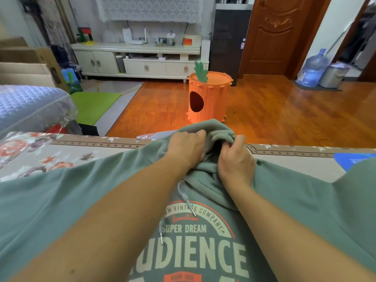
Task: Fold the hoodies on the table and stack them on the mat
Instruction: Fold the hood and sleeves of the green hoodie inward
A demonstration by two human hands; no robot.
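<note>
A table point(67, 155) covered w/ a floral-print cloth is seen across the foreground; its far edge runs left to right, w/ polished wood floor point(284, 119) beyond. At far left a blue quilted cover point(30, 106) is draped over furniture, cardboard boxes point(26, 64) are stacked behind it, and a green rug point(93, 104) is laid on the floor. Along the back wall a cream TV cabinet point(140, 58) is set, small items scattered on top. An orange carrot-shaped pet house point(209, 96) is placed just beyond the table edge, approx centre. A brown door point(272, 35) is seen right of it, then a blue water jug point(313, 70) beside a metal bin point(333, 76).

The green hoodie point(61, 200) is spread front-up over the table, graphic print facing the camera, sleeves out to both sides, hood at the far edge. The hood fabric is gripped by the left hand point(187, 147), fingers curled into it, and pinched by the right hand point(236, 159) just beside, fingers curled round the hood rim. Much of the hoodie body is hidden by both forearms. A blue mat point(354, 159) is partly seen at right, its corner covered by the sleeve
</note>
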